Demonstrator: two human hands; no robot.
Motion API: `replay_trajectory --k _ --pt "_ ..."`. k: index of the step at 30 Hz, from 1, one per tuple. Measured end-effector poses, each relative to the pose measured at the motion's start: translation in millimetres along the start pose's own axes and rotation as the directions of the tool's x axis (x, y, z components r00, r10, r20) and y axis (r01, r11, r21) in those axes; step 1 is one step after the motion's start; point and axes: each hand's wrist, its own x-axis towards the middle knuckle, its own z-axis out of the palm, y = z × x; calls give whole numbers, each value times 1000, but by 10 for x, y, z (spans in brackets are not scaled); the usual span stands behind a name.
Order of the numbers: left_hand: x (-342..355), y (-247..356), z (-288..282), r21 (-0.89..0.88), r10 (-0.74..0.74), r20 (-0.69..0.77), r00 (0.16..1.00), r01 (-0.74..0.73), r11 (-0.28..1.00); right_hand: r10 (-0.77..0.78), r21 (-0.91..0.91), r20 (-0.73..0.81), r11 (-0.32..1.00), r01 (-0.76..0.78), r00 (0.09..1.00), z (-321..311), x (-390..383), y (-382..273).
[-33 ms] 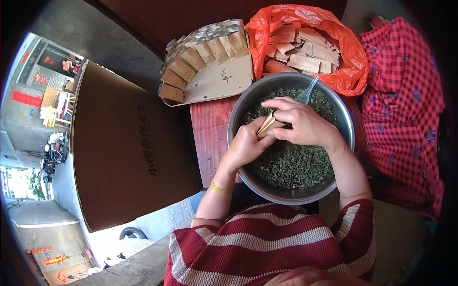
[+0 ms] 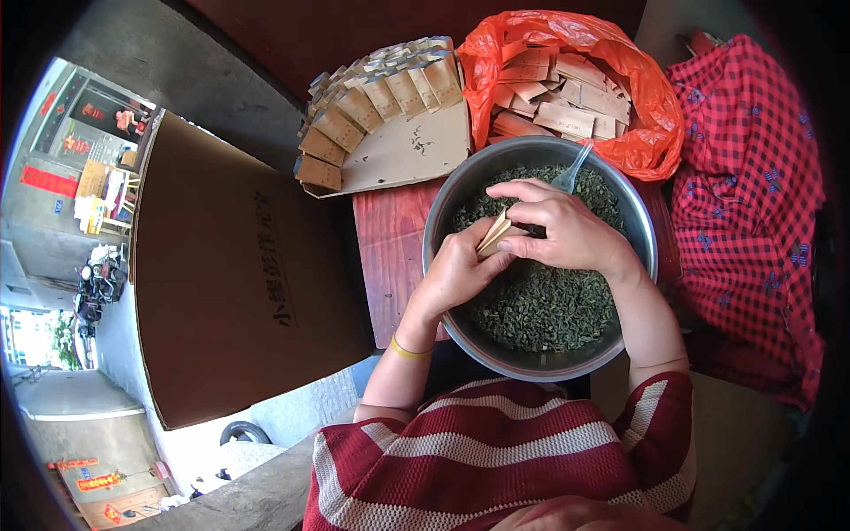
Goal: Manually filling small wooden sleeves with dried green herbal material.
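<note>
Over a wide steel basin [image 2: 649, 243] of dried green leaves [image 2: 549, 305], both my hands hold a small brown paper packet [image 2: 497, 235]. My left hand [image 2: 462, 268] is closed round its lower left side. From the right, my right hand [image 2: 571, 232] pinches the packet between thumb and fingers, near its upper end. The packet's edges look parted at the top, though its inside is mostly hidden. Behind my right hand, a clear plastic scoop [image 2: 571, 173] rests in the leaves with its handle leaning toward the far rim.
Filled paper packets [image 2: 381, 93] stand in rows on a cardboard tray [image 2: 407, 150] at far left. Beside it, a red plastic bag [image 2: 655, 133] holds flat paper packets [image 2: 567, 117]. A large cardboard box [image 2: 248, 274] stands left of the wooden table [image 2: 394, 257]; checked cloth [image 2: 744, 203] lies at right.
</note>
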Motion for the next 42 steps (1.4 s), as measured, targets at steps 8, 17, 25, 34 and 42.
replay_trajectory --k 8,17,25,34,42 --pt "-12 32 0 -7 -12 29 1000 12 1000 -87 146 108 987 71 990 108 -9 68" --pt "-20 72 -12 14 9 -37 999 -8 1000 -28 18 -52 999 29 998 -93 19 5" --pt "1 0 -11 124 92 30 995 -95 988 11 139 179 990 -36 984 -17 -4 -22" --pt "-3 33 -18 59 65 42 997 -68 996 9 145 79 989 -21 997 -34 2 -65" --pt "16 3 11 96 134 30 990 -137 986 19 151 162 988 -44 987 18 5 0"
